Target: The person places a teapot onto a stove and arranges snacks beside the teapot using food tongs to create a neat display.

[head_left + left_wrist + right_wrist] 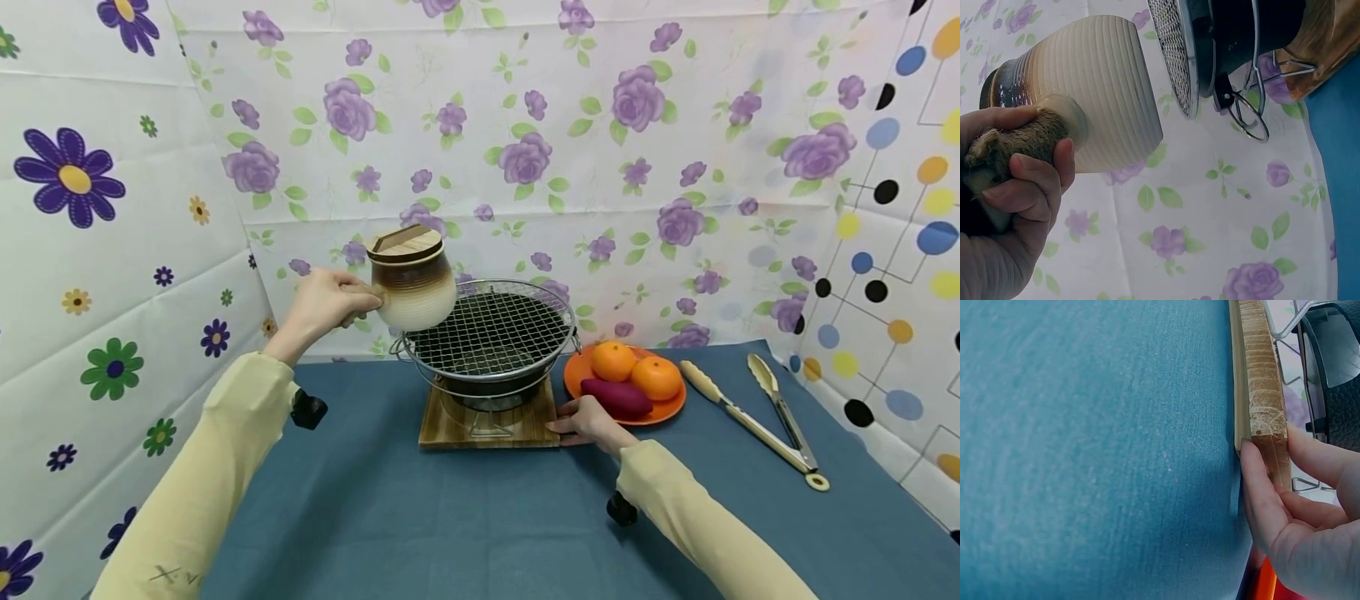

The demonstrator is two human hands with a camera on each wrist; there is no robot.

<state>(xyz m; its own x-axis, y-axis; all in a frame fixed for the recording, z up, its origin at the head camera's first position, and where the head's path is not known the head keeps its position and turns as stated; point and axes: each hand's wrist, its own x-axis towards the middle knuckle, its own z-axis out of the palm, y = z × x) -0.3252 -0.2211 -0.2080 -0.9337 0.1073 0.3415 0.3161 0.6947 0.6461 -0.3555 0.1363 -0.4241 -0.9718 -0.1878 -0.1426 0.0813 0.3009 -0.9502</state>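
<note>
My left hand (330, 300) holds a cream-and-brown ceramic pot (416, 296) in the air at the left side of the grill. In the left wrist view, the fingers wrap around its twine-bound side handle (1035, 137). A wooden lid (407, 243) covers the pot, which tilts slightly. The round tabletop grill (491, 383) carries a wire mesh (491, 333) and stands on a square wooden board (446, 425). At the board's front right corner, my right hand (590, 421) grips the edge; in the right wrist view the thumb is on top and fingers lie underneath.
An orange plate (667, 410) right of the grill bears two oranges (656, 379) and a purple sweet potato (617, 398). Farther right lie tongs (765, 433), spread apart. Blue cloth (487, 517) covers the table, and flowered sheets (450, 75) hang behind it.
</note>
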